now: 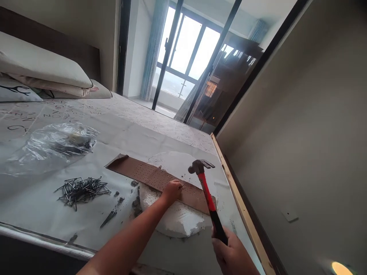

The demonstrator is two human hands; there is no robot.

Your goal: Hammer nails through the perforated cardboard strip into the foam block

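head view, looking down over a bed covered with a pale sheet (120, 130) printed with letters. the left hand (172, 191) rests on a long brown strip of perforated board (155, 179), fingers bunched together and pinched down at one spot on it; whether a nail sits between the fingertips is too small to tell. the board lies slantwise across a round white foam slab (177, 219) on the sheet. the right hand (233, 254), at the bottom edge, has its fingers wrapped tight around the black grip of a claw hammer (208, 194) with a red shaft. the hammer is raised, tilted up and to the left, its dark steel head in the air above the board, just right of the left hand and not touching it. left of the board lies a loose pile of nails (82, 189), with a few strays nearer the foam. further left sits a crumpled clear plastic bag (54, 145). pillows (43, 68) are stacked at the head of the bed, and a bright window (189, 49) stands beyond.
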